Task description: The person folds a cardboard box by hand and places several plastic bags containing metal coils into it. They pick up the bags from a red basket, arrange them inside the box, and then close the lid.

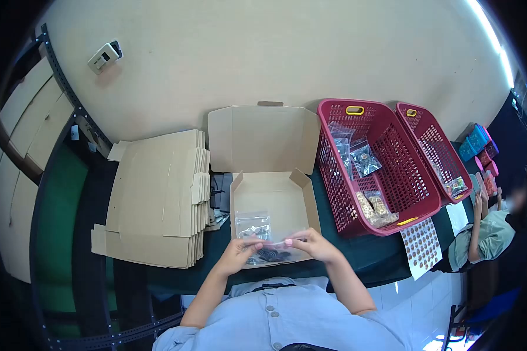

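My left hand (239, 255) and my right hand (313, 244) both pinch the top edge of a clear plastic zip bag (277, 255). Dark small items show inside it, too small to name. The bag is held over the front of an open cardboard box (273, 190), whose lid stands up against the wall. Inside the box, on the left, lies another clear zip bag (253, 222), partly covered by my left hand and the held bag.
Flattened cardboard boxes (152, 196) are stacked at left. To the right stand a large maroon basket (401, 155) with bagged parts and a second maroon basket (432, 131). A sticker sheet (421, 248) hangs at the table edge. Another person (486, 237) sits far right.
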A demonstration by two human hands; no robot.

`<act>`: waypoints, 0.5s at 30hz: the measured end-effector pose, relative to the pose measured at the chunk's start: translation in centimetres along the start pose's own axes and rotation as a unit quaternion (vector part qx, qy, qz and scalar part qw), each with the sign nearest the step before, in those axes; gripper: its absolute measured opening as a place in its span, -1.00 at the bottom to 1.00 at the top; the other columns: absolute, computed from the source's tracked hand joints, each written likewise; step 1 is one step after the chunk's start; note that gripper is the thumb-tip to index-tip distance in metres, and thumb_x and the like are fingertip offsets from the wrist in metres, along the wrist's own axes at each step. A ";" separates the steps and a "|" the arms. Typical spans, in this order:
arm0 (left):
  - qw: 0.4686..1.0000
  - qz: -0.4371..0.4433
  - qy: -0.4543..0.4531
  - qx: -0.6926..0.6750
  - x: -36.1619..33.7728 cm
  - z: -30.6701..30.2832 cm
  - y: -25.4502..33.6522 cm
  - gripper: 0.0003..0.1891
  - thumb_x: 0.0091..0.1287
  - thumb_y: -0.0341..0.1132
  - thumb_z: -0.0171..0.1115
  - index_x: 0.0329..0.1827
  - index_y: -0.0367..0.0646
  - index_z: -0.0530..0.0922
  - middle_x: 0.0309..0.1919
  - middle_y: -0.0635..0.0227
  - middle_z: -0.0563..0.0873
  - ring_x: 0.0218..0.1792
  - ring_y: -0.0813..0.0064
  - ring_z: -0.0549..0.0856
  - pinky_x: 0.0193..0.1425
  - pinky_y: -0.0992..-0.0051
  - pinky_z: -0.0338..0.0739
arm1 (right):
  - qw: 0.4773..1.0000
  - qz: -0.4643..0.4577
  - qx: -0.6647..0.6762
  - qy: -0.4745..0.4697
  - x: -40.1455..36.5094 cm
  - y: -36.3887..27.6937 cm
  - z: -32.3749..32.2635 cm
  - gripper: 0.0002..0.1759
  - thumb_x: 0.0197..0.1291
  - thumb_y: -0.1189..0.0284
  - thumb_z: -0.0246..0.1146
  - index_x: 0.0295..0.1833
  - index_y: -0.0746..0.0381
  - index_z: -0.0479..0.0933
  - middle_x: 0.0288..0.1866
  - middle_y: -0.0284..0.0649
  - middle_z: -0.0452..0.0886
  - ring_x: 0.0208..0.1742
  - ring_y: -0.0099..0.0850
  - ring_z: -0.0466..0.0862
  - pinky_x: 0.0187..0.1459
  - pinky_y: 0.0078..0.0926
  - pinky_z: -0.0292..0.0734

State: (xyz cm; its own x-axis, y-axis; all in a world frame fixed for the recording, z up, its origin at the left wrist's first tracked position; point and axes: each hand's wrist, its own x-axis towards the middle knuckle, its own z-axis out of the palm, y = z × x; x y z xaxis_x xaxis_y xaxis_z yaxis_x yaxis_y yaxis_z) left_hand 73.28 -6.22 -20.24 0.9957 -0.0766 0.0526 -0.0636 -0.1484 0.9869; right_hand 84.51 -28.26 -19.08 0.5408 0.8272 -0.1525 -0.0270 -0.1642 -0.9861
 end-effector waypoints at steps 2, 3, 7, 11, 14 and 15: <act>0.997 -0.029 -0.050 -0.060 -0.2 -0.1 0.9 -0.69 0.39 -0.25 0.03 0.00 -0.29 0.58 -0.10 0.27 0.68 -0.08 0.53 0.59 0.22 0.45 0.31 | 0.999 0.011 0.003 -0.040 -0.8 -0.2 -1.3 -0.62 0.27 0.29 0.14 -0.05 0.43 0.55 -0.19 -0.18 0.65 -0.13 -0.50 0.56 -0.01 -0.54 0.40; 0.986 -0.057 -0.101 -0.119 -0.2 -0.2 1.2 -0.65 0.42 -0.22 -0.03 0.05 -0.31 0.54 -0.08 0.21 0.66 -0.02 0.51 0.56 0.25 0.41 0.27 | 0.997 0.022 0.006 -0.080 -1.1 -0.5 -1.7 -0.57 0.30 0.26 0.11 0.03 0.44 0.51 -0.13 -0.16 0.64 -0.09 -0.48 0.55 0.04 -0.53 0.39; 0.980 -0.039 -0.170 -0.099 0.1 -0.3 1.3 -0.57 0.44 -0.19 -0.08 0.29 -0.22 0.33 0.14 0.25 0.53 0.11 0.47 0.49 0.32 0.47 0.19 | 0.996 0.039 0.039 -0.071 -1.8 -1.5 -2.6 -0.54 0.35 0.21 0.03 0.06 0.42 0.49 -0.10 -0.17 0.63 -0.06 -0.47 0.55 0.09 -0.55 0.34; 0.982 -0.013 0.015 -0.188 0.7 0.5 0.2 -0.53 0.43 -0.16 -0.07 0.31 -0.23 0.25 0.22 0.25 0.42 0.20 0.38 0.41 0.32 0.39 0.20 | 0.998 0.011 0.042 -0.041 -1.5 -2.7 -2.7 -0.54 0.37 0.20 -0.02 0.06 0.39 0.50 -0.09 -0.15 0.63 -0.02 -0.46 0.54 0.10 -0.51 0.34; 0.982 0.020 0.074 -0.173 1.0 0.8 0.1 -0.55 0.37 -0.18 0.04 0.24 -0.23 0.29 0.21 0.22 0.38 0.27 0.34 0.34 0.35 0.34 0.17 | 0.977 -0.102 -0.072 0.173 -0.1 -2.4 -0.5 -0.59 0.38 0.24 -0.07 0.10 0.29 0.50 -0.07 -0.11 0.61 0.01 -0.39 0.49 0.08 -0.45 0.36; 0.986 0.024 0.059 -0.153 1.1 1.2 0.2 -0.56 0.33 -0.20 0.09 0.19 -0.23 0.33 0.20 0.20 0.38 0.30 0.33 0.30 0.37 0.32 0.14 | 0.967 -0.128 -0.108 0.193 0.1 -3.2 1.0 -0.60 0.37 0.25 -0.05 0.13 0.26 0.49 0.00 -0.10 0.58 0.00 -0.35 0.47 0.09 -0.41 0.35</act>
State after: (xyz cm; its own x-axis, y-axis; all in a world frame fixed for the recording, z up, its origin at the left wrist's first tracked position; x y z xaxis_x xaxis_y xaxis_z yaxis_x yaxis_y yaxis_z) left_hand 74.24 -7.46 -20.19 0.9941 0.0424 0.0999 -0.1054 0.1588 0.9817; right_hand 83.86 -27.10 -16.00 0.7809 0.6003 0.1727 0.3036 -0.1230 -0.9448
